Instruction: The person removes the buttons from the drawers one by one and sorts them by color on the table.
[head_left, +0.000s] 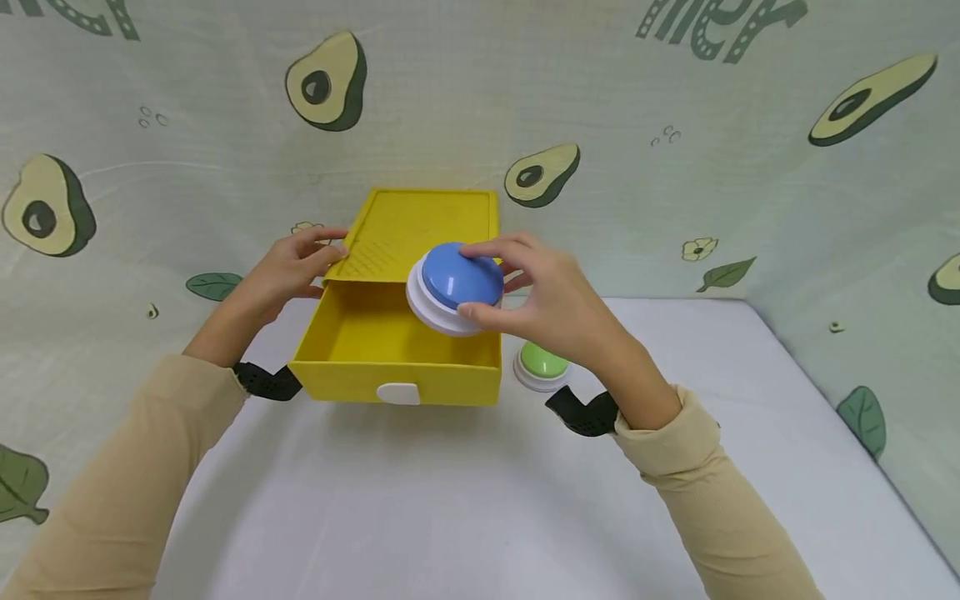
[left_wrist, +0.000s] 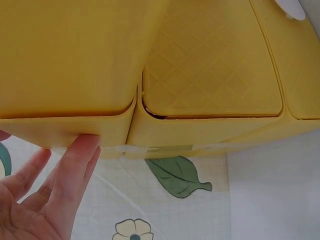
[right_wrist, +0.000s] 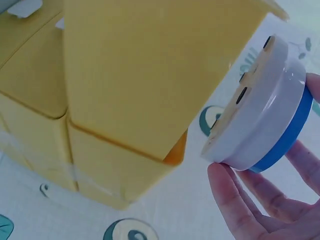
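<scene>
In the head view, a yellow drawer unit (head_left: 423, 229) stands on the table with its top drawer (head_left: 405, 385) pulled out toward me, showing a bare inside and a white handle. My right hand (head_left: 555, 296) holds a blue push button (head_left: 461, 277) with a white base, thumb and fingers around its rim, tilted above the drawer's right side. The right wrist view shows the underside of the button (right_wrist: 260, 110) facing the unit. My left hand (head_left: 288, 267) rests against the unit's left side near the back; in the left wrist view its fingers (left_wrist: 80, 155) are extended and touch the yellow side.
A green push button (head_left: 543, 360) with a white base lies on the white table (head_left: 450, 500), right of the drawer and below my right hand. A cloth printed with avocados (head_left: 427, 100) hangs behind. Lower drawers of the unit (left_wrist: 215, 60) show in the left wrist view.
</scene>
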